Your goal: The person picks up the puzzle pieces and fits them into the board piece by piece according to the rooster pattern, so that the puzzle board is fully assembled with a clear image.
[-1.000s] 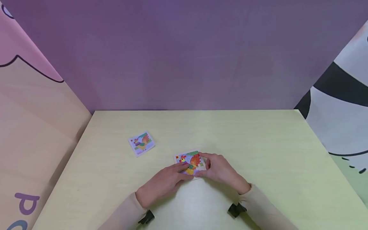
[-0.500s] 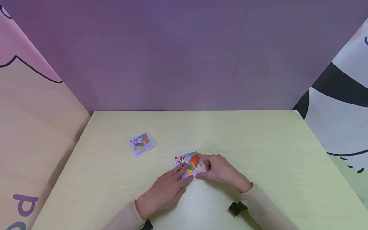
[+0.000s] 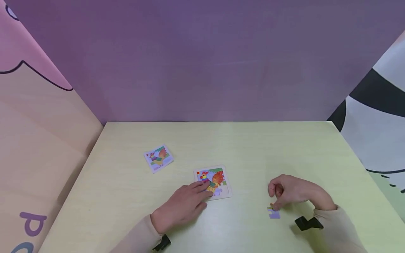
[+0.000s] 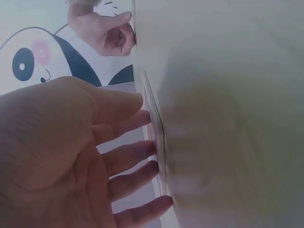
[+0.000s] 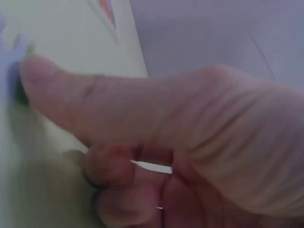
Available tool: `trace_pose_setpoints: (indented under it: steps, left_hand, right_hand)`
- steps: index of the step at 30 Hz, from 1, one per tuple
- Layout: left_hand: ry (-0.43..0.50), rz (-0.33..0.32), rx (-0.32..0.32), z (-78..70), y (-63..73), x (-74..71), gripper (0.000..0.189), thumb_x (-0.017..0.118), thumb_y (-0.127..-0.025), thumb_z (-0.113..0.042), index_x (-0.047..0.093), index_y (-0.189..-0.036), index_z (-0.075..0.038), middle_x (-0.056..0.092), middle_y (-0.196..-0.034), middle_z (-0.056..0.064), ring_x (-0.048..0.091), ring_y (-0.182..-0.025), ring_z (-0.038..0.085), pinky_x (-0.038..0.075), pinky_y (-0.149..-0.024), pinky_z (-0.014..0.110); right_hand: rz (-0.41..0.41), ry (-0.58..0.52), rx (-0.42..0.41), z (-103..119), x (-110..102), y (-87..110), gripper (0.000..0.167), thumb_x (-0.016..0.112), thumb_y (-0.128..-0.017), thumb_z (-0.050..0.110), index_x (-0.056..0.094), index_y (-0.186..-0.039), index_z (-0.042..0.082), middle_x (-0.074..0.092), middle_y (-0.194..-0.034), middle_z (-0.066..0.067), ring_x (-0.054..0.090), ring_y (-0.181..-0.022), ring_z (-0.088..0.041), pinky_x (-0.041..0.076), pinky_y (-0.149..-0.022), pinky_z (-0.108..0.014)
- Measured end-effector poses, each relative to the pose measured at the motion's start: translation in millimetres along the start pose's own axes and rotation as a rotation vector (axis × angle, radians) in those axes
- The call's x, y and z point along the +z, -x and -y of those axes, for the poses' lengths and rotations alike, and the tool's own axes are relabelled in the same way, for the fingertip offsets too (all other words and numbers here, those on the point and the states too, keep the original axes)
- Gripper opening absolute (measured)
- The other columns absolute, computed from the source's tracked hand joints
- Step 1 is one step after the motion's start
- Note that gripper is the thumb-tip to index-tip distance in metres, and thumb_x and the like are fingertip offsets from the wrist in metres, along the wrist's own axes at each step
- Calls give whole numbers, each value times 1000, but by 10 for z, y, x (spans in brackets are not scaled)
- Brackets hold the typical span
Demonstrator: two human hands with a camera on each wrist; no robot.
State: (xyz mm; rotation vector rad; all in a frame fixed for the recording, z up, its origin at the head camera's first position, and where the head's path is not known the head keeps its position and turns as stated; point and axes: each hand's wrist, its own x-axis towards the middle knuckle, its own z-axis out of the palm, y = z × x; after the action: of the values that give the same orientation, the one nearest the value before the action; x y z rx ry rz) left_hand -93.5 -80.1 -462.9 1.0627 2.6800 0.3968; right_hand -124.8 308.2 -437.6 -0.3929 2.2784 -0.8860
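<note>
A square jigsaw puzzle of a hen (image 3: 217, 176) lies flat in its frame at mid-table, with a gap at its lower right corner. My left hand (image 3: 181, 211) rests on its lower left part, fingers extended; from the left wrist, fingertips touch the face and rim of the puzzle (image 4: 156, 118). To the right, a loose mauve puzzle piece (image 3: 274, 215) lies on the table. The thumb of my right hand (image 3: 299, 192) touches this piece, while the bent index finger stands apart from the thumb. The thumb covers part of the piece in the right wrist view.
A small square card (image 3: 159, 158) with the same hen picture lies at the upper left of the pale table (image 3: 126, 211). A purple panel (image 3: 215, 63) rises along the back edge. Printed panels stand at both sides.
My right hand has left the puzzle's right edge and moved right to the loose piece, which was not visible before. My left hand stays on the puzzle, whose lower right gap now shows.
</note>
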Motion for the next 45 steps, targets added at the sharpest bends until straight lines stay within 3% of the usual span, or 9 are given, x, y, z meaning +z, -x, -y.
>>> trace_pose_setpoints:
  steps: [2,9,12,16,22,30,35,42,45]
  left_hand:
    - [9,7,-14,12,2,-2,41,56,-110,-28,63,-150,-20,47,-168,4,44,-156,25,47,-119,48]
    - [28,43,-3,49,-14,29,49,56,-110,-33,54,-156,-14,38,-173,5,35,-161,25,40,-125,48]
    - [59,65,1,60,-14,28,52,56,-110,-34,52,-157,-13,35,-175,5,32,-163,23,36,-129,43]
    - [91,85,-13,71,1,-2,52,59,-109,-32,52,-157,-12,32,-176,1,29,-164,20,34,-130,40]
    - [76,77,17,85,17,-22,55,62,-108,-30,51,-159,-13,34,-175,2,30,-163,22,35,-129,41]
    - [51,64,45,137,46,19,51,61,-108,-29,54,-157,-16,33,-176,0,30,-164,21,36,-129,40]
    - [62,59,35,148,40,7,49,62,-107,-30,58,-155,-18,35,-175,-1,32,-163,21,35,-129,41]
    - [82,55,31,154,25,6,49,65,-105,-30,60,-152,-17,37,-173,-1,33,-162,21,36,-129,40]
    - [90,54,26,145,18,12,49,65,-105,-30,61,-152,-17,38,-173,-1,33,-162,21,37,-128,41]
  right_hand:
    - [-32,2,-17,-33,1,0,28,91,-81,14,66,-94,7,51,-72,4,48,-65,-8,38,-60,-22]
    - [-361,112,-144,-17,113,-256,15,84,-92,22,78,-103,14,63,-82,7,53,-72,-4,46,-65,-21]
    - [-415,123,-138,-26,158,-289,24,88,-89,26,79,-107,15,66,-89,6,54,-75,-5,47,-65,-22]
    - [-441,142,-175,-7,204,-301,34,92,-84,31,79,-110,13,66,-93,5,53,-73,-4,48,-65,-22]
    - [-458,165,-211,61,234,-309,28,91,-85,28,80,-106,13,69,-95,6,52,-69,-1,48,-64,-21]
    - [-419,132,-198,76,260,-314,14,88,-86,19,80,-96,15,66,-91,3,55,-71,-3,50,-66,-22]
    - [-385,144,-209,111,269,-362,17,86,-81,14,76,-95,14,65,-91,4,55,-71,-3,51,-66,-22]
    - [-374,131,-309,196,358,-475,21,87,-82,12,74,-97,15,65,-82,5,51,-63,0,48,-60,-20]
    - [-399,123,-365,251,408,-555,20,88,-83,12,77,-100,13,71,-89,4,48,-59,2,46,-57,-19]
